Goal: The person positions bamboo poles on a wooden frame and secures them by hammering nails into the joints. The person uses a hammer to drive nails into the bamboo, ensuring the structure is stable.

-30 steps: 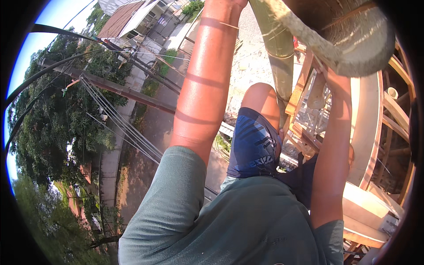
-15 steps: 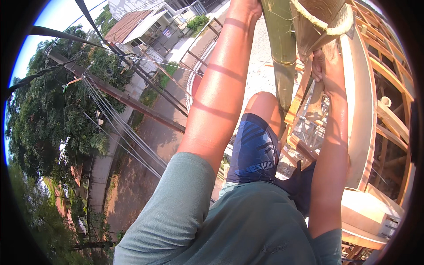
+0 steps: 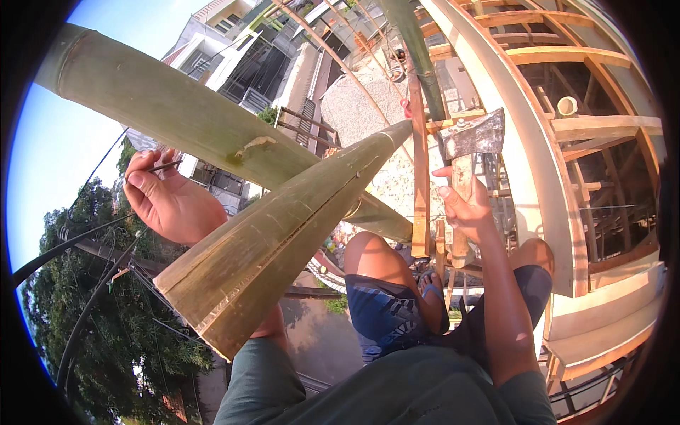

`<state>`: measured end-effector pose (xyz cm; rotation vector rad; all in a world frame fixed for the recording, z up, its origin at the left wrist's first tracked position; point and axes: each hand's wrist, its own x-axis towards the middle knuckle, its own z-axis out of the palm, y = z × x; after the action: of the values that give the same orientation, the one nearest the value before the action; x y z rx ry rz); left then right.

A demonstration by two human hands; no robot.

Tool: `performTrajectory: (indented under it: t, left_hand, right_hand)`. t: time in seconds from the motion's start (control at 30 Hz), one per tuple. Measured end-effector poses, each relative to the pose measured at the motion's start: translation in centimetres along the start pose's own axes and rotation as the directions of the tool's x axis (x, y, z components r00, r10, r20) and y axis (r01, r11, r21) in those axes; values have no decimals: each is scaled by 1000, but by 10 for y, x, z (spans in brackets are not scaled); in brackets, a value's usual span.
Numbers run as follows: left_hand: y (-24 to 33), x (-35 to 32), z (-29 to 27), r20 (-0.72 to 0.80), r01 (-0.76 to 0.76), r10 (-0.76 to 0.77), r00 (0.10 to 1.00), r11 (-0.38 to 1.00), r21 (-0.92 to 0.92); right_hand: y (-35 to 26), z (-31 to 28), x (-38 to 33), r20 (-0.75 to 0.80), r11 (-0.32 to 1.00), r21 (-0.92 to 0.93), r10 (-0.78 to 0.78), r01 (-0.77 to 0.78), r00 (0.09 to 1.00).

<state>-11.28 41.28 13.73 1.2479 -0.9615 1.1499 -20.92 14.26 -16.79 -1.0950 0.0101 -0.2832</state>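
Left: your left hand (image 3: 173, 205) is raised, thumb and fingers drawn together in a pinch; your left arm (image 3: 272, 326) is hidden along its middle. Right: your right hand (image 3: 476, 212) is curled in a grip, your right forearm (image 3: 506, 304) extended forward.

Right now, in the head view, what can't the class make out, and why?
All in the head view:
Left arm's middle: hidden by the near bamboo.
Far bamboo's upper-left end: cut off by the dark picture rim.
Part of the thin dark rod: covered by the left hand.
Hatchet's mid-handle: covered by the right hand.
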Motion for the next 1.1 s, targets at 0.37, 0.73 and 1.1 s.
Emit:
performTrajectory:
  t: [0.37, 0.73, 1.1]
  left_hand:
    - [35, 16, 132, 846, 105, -484, -223, 851, 514]
    - [46, 2, 152, 751, -256, -482, -452, 876, 408]
    - [33, 9, 174, 751, -311, -483, -450, 873, 375]
  right_hand:
    - [105, -85, -27, -270, 951, -1, 296, -308, 916]
    - [121, -89, -28, -220, 956, 109, 290, -272, 932]
    - [108, -103, -42, -326, 948, 68, 315, -311, 891]
